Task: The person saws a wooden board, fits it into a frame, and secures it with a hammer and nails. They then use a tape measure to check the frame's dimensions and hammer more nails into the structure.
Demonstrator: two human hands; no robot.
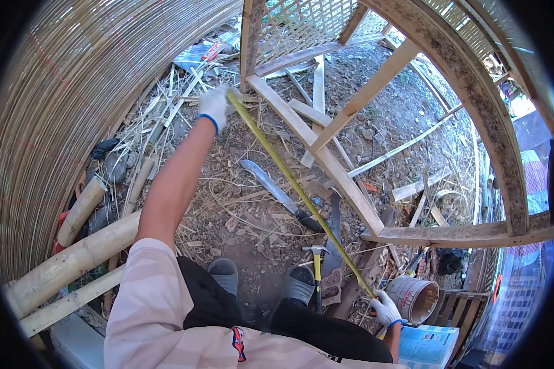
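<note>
A yellow tape measure is stretched diagonally between my two gloved hands, alongside the lower beam of a wooden frame. My left hand, in a white glove with a blue cuff, is closed at the tape's far end, near the frame's upper left corner. Low on the right, my right hand grips the tape's near end beside a white bucket. Under the tape, a machete lies on the ground with its dark handle toward my feet. A hammer with a yellow and black handle rests near my right foot.
A bamboo slat wall curves along the left. Thick bamboo poles lie at the lower left. Wood strips and shavings cover the dirt. A handsaw lies by the hammer, and a blue printed package is at the lower right.
</note>
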